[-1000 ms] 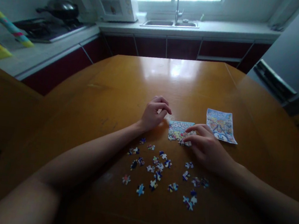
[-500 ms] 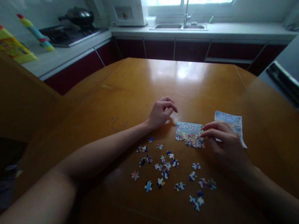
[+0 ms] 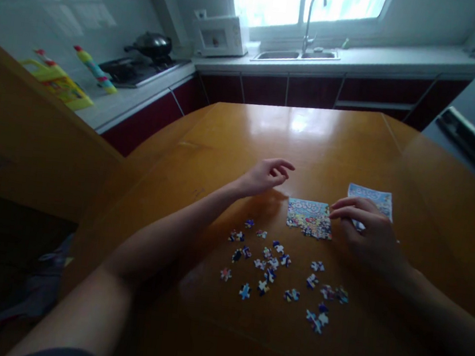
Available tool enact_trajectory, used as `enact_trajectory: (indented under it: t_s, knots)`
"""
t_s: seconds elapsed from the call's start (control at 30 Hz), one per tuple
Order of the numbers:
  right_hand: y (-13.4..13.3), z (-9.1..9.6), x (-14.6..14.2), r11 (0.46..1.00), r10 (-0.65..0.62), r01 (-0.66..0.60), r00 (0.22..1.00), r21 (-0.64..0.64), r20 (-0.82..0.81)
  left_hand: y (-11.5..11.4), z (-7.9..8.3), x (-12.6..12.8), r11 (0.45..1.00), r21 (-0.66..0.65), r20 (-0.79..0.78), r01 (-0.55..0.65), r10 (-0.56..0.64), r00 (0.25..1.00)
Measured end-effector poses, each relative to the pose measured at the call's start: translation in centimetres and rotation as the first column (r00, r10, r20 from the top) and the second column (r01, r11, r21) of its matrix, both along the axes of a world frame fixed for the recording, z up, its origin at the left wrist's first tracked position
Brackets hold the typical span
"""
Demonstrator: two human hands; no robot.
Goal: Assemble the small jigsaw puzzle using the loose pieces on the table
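Observation:
A partly assembled jigsaw puzzle [image 3: 308, 214] lies on the table, its top edge straight and its lower edge ragged. My right hand [image 3: 364, 222] is at its right side, thumb and fingers drawn together and fingertips at the puzzle's edge. Whatever is between those fingertips is hidden. My left hand [image 3: 269, 176] hovers up and to the left of the puzzle, fingers loosely stretched and apart, with nothing in it. Several loose puzzle pieces [image 3: 271, 261] are scattered nearer to me. Partly behind my right hand lies a printed picture sheet [image 3: 374, 196] in similar colours.
All of this is on a brown wooden table [image 3: 207, 139]. Beyond it run a counter with a sink [image 3: 278, 56], a microwave [image 3: 220, 36] and a stove with a dark wok [image 3: 152, 46]. A yellow jug [image 3: 64, 87] stands at the left.
My left hand has lifted slightly and its fingers have stretched out more. My right hand stays at the puzzle's right edge. The whole view has shifted a little.

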State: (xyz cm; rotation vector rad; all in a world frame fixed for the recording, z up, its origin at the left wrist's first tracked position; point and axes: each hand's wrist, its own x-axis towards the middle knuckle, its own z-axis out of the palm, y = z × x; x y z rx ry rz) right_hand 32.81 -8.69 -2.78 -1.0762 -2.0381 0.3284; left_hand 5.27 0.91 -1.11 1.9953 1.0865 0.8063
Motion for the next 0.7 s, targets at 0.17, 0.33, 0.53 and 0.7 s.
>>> enact_trajectory:
  t_s: [0.17, 0.33, 0.53, 0.7]
  knots:
    - [0.1, 0.2, 0.3, 1.0, -0.021, 0.021, 1.0, 0.006, -0.015, -4.8, 3.0, -4.0, 0.976, -0.052, -0.277, 0.21, -0.216, 0.936]
    - [0.3, 0.3, 0.5, 0.999, -0.029, 0.03, 0.997, 0.014, -0.067, -8.6, 2.5, -8.8, 0.917, -0.034, -0.364, 0.398, -0.383, 0.849]
    - [0.5, 0.3, 0.7, 0.999, -0.053, 0.052, 0.995, -0.016, -0.086, -9.8, 0.6, -11.4, 0.9, -0.017, -0.38, 0.436, -0.409, 0.829]
    - [0.7, 0.2, 0.7, 0.998, -0.056, 0.053, 0.993, -0.029, -0.103, -9.8, -0.4, -12.4, 0.9, 0.056, -0.372, 0.432, -0.383, 0.845]
